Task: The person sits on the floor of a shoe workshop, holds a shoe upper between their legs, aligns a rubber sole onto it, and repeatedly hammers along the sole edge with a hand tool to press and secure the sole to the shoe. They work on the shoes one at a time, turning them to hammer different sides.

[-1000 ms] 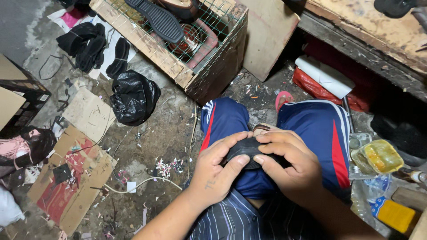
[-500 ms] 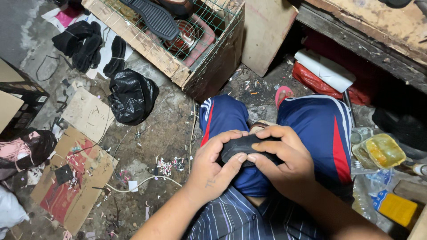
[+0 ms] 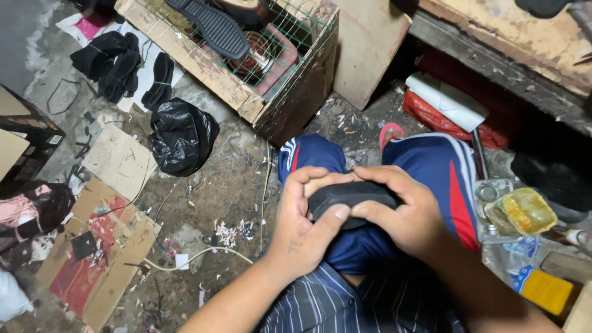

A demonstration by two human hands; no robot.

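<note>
both hands wrapped round a black rubber piece over the lap

the left hand (image 3: 305,225) and the right hand (image 3: 404,209) are both closed on the black rubber piece (image 3: 351,197), thumbs pressed along its near edge and fingers curled over the far one, held just above the knees in blue shorts (image 3: 431,166) with red and white stripes. on the dirty floor (image 3: 228,191) to the person's left lies a black plastic bag (image 3: 182,135), with flattened cardboard (image 3: 102,246) nearer the left edge and a pale cord (image 3: 197,256) trailing past it. a wooden crate (image 3: 246,102) fronted with wire mesh stands beyond the knees, a black shoe sole (image 3: 216,28) lying on top of it. to the person's right, a yellowish plastic tub (image 3: 524,209) sits among clutter.
</note>
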